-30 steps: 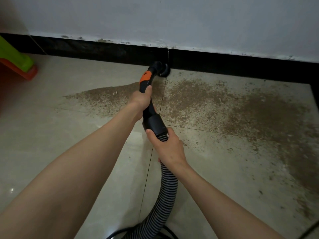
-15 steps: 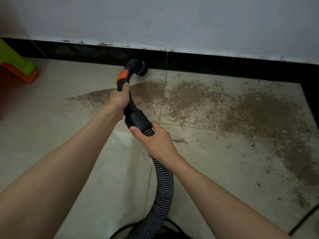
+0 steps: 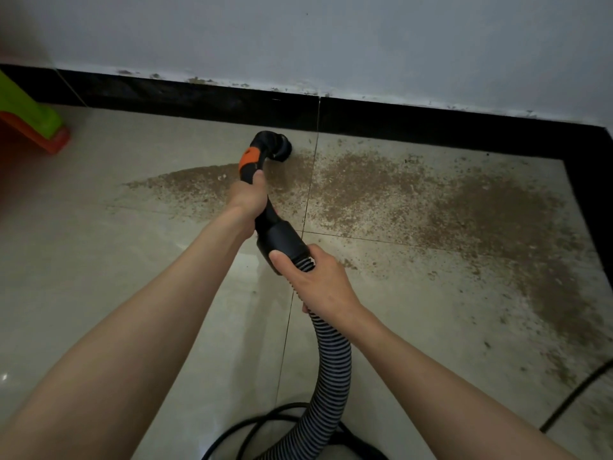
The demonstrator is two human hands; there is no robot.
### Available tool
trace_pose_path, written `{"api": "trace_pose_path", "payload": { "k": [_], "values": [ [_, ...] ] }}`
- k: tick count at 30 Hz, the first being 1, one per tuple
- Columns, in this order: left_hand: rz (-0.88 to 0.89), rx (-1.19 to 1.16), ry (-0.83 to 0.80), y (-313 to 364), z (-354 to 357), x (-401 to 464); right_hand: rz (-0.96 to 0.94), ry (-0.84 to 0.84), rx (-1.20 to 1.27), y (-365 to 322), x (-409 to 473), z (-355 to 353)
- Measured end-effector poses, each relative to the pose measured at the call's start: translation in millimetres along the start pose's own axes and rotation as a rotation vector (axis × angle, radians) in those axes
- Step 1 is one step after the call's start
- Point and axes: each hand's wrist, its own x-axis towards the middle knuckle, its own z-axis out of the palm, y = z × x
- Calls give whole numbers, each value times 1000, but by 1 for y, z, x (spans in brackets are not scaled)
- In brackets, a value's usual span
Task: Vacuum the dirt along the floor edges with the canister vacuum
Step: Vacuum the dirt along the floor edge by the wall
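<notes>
The brush nozzle (image 3: 279, 147) is sweeping back rightward into the dirt (image 3: 391, 190). The left hand (image 3: 249, 196) is gripping the handle (image 3: 254, 167), the right hand (image 3: 318, 280) the hose (image 3: 331, 360); most dirt is remaining.

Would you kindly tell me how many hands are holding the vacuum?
2: left hand grips the handle below the nozzle; right hand holds the hose cuff.

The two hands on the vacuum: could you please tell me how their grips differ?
The left hand grips the black handle nearer the nozzle; the right hand grips farther back, where the ribbed hose joins. The left arm reaches farther forward. Both wrap the same vacuum.
</notes>
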Motion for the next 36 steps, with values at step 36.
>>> {"api": "trace_pose_path", "payload": {
  "k": [36],
  "values": [
    [77,70,-115,25,20,2,68,78,137,-12,2,-7]
  ]
}}
